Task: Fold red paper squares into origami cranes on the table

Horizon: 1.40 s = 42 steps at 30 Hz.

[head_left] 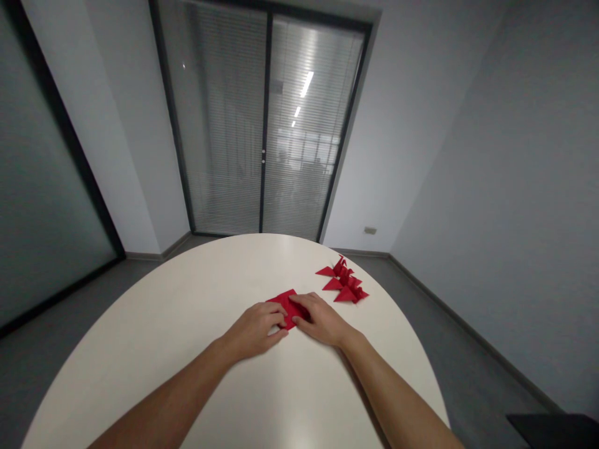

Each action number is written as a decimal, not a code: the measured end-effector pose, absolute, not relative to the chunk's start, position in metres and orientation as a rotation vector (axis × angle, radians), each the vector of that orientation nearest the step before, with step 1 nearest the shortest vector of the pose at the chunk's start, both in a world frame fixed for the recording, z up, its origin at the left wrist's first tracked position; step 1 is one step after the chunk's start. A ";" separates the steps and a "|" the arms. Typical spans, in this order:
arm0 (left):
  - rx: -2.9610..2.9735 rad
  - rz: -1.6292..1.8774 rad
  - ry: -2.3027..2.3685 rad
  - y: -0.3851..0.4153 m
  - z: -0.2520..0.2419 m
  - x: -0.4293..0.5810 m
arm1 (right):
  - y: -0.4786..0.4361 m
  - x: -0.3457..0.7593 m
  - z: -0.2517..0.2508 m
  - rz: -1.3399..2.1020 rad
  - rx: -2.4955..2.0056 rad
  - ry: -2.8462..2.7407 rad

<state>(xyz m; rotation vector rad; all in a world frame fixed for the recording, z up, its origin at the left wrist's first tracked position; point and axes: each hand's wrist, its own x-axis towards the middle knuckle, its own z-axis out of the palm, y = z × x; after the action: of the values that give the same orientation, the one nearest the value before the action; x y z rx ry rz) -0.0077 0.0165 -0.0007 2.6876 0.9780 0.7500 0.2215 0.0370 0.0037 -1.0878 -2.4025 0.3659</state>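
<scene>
A sheet of red origami paper point(290, 307) lies on the round white table in front of me, partly covered by my fingers. My left hand point(259, 327) grips its left side, with the fingers curled onto it and the thumb along the near edge. From the right, my right hand point(321, 318) holds the paper, its fingers over the top and the thumb close to the near corner. Whether the sheet has folds under the fingers is hard to make out. Beyond my right hand sit several folded red paper cranes point(345, 280) in a close row.
The round white table point(210, 284) curves away on both sides. Behind it stands a glass partition point(224, 125) with blinds in a dark frame. A plain wall point(524, 187) rises at right, and a dark object point(555, 427) shows at the lower right corner.
</scene>
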 end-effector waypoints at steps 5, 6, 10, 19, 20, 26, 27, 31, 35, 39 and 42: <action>2.687 0.729 0.996 0.015 0.000 -0.007 | 0.038 0.223 0.003 0.349 -1.086 -2.400; 2.688 0.726 0.994 0.015 0.000 -0.007 | 0.038 0.223 0.003 0.343 -1.081 -2.399; 2.687 0.712 0.993 0.016 -0.002 -0.008 | 0.039 0.223 0.002 0.338 -1.049 -2.396; 2.674 0.730 1.000 0.017 -0.007 -0.010 | 0.039 0.223 0.002 0.364 -1.059 -2.370; 2.669 0.732 1.019 0.017 -0.007 -0.011 | 0.039 0.223 0.003 0.372 -1.057 -2.364; 2.638 0.737 1.140 0.017 -0.009 -0.011 | 0.034 0.221 0.010 0.406 -1.069 -2.333; 2.633 0.737 1.142 0.017 -0.008 -0.011 | 0.034 0.221 0.012 0.409 -1.069 -2.323; 2.600 0.759 1.118 0.017 -0.005 -0.010 | 0.033 0.221 0.017 0.420 -1.073 -2.296; 2.583 0.774 1.111 0.017 -0.006 -0.011 | 0.034 0.221 0.016 0.439 -1.099 -2.292; 2.582 0.793 1.102 0.017 -0.005 -0.011 | 0.036 0.221 0.012 0.469 -1.112 -2.273; 2.570 0.811 1.093 0.016 -0.002 -0.010 | 0.036 0.222 0.011 0.471 -1.109 -2.289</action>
<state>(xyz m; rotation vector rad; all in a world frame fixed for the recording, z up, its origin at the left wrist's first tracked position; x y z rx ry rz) -0.0101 0.0162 -0.0023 2.5701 1.0932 0.8109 0.2216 0.0359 0.0112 -1.1087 -2.2893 0.4707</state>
